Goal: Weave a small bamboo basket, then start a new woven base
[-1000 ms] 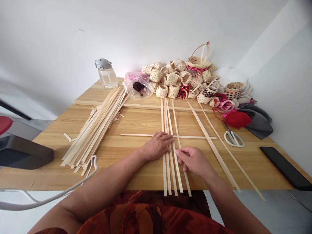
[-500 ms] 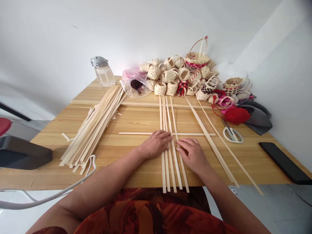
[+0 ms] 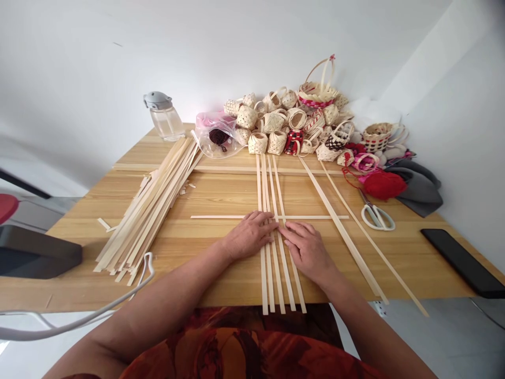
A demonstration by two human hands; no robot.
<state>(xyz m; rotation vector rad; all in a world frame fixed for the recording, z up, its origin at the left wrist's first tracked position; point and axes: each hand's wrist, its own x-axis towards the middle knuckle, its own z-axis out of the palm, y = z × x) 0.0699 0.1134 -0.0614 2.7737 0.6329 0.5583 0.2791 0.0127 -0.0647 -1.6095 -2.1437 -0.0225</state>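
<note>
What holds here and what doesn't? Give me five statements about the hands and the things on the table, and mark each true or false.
1. The left hand lies on the strips. True.
2. The right hand holds the scissors. False: the right hand is at the strips, and the scissors lie apart from it, near the red yarn.
3. The baskets are heaped at the back of the table. True.
4. The bottle has a red lid. False: the bottle's lid is grey.
5. One strip runs crosswise near the hands. True.
</note>
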